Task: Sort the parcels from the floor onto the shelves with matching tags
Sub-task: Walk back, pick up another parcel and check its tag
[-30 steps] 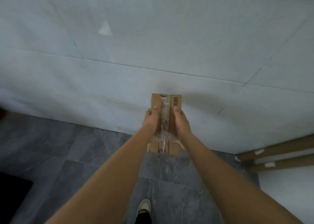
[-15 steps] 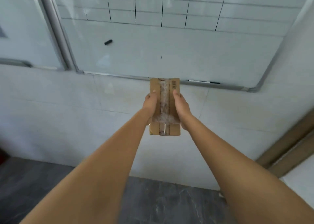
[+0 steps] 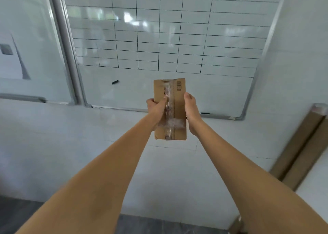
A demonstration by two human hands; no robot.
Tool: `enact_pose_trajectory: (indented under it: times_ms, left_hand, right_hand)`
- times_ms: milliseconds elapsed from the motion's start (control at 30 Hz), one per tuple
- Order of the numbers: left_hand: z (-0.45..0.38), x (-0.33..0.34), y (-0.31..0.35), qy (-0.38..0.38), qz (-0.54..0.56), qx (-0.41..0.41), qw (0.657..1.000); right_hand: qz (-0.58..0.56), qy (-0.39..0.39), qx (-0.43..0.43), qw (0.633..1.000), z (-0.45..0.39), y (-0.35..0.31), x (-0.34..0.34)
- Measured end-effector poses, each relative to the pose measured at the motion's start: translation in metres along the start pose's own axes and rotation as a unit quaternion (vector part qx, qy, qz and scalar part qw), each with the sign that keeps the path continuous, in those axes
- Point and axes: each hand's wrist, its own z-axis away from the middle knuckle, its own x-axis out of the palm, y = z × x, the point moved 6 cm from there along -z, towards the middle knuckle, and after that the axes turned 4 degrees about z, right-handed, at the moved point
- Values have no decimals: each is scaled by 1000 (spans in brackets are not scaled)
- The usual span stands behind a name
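A narrow brown cardboard parcel point(image 3: 179, 109) with clear tape down its middle and a barcode near its top right is held upright at arm's length in front of a white wall. My left hand point(image 3: 156, 107) grips its left edge with the thumb across the front. My right hand point(image 3: 190, 109) grips its right edge. No shelf, tag or other parcel is in view.
A large gridded whiteboard point(image 3: 159, 29) hangs on the wall straight ahead, a second board point(image 3: 26, 38) to its left. Long cardboard tubes point(image 3: 300, 150) lean against the wall at the right. A strip of dark grey floor point(image 3: 159, 225) shows at the bottom.
My view has swung up from the floor and lower wall to the whiteboard. Both hands have raised the parcel with it, and my left thumb has moved onto the taped front.
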Motion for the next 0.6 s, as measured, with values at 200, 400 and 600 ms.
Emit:
enact_pose_trajectory:
  times_ms: [200, 400, 600]
  left_hand:
    - [13, 6, 25, -8, -96, 85, 992]
    - [31, 31, 47, -15, -120, 124, 985]
    - [30, 14, 72, -67, 10, 106, 992]
  right_hand:
    - [8, 12, -2, 1000, 7, -12, -20]
    - [37, 117, -1, 993, 15, -44, -31]
    - [18, 106, -77, 991, 14, -63, -41]
